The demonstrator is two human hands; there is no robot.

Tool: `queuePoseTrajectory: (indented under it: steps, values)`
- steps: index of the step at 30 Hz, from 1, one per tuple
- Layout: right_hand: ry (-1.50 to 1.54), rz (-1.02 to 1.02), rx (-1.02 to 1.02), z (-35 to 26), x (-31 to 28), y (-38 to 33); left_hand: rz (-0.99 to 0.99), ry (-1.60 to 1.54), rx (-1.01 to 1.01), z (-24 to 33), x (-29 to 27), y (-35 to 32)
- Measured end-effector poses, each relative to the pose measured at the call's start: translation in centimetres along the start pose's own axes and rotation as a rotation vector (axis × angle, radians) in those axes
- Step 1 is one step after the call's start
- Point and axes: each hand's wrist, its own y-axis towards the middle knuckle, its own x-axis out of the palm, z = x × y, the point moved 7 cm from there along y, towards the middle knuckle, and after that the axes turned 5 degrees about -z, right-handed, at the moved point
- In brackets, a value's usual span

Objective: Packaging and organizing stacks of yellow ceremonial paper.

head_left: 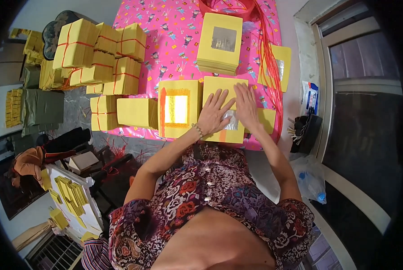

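Both my hands lie flat on a yellow paper sheet (219,85) with a silver square, at the table's near edge. My left hand (216,112) has its fingers spread and partly covers the silver square. My right hand (246,105) rests beside it, fingers stretched toward the far edge of the sheet. Neither hand grips anything. Just left stands a stack of yellow paper (161,108) whose top sheet has a shiny gold square with an orange-red border. Beyond my hands is a tall stack of yellow sheets (206,49) with a silver square on top.
Bundles of yellow paper tied with red string (75,47) pile up at the table's left. Red strips (266,58) hang down the right side over loose yellow sheets (280,81). A pink patterned cloth (174,49) covers the table. A person's striped sleeve (95,254) shows lower left.
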Motion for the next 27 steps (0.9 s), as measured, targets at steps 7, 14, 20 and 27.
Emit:
queuePoseTrajectory:
  steps: [7,14,20,27]
  values:
    - [-0.071,-0.255,0.06,-1.7,1.2,-5.9,0.004,-0.037,0.01,-0.1,0.2,-0.1]
    - [-0.057,-0.329,0.044,-0.9,1.9,-6.7,-0.023,0.005,0.02,0.0,0.9,0.2]
    - [0.0,-0.273,0.027,-0.8,2.1,-6.5,-0.027,-0.009,0.076,-0.8,0.5,-0.5]
    - [-0.06,-0.265,0.008,-0.8,2.5,-6.5,-0.095,0.091,0.1,-2.2,-0.2,-1.7]
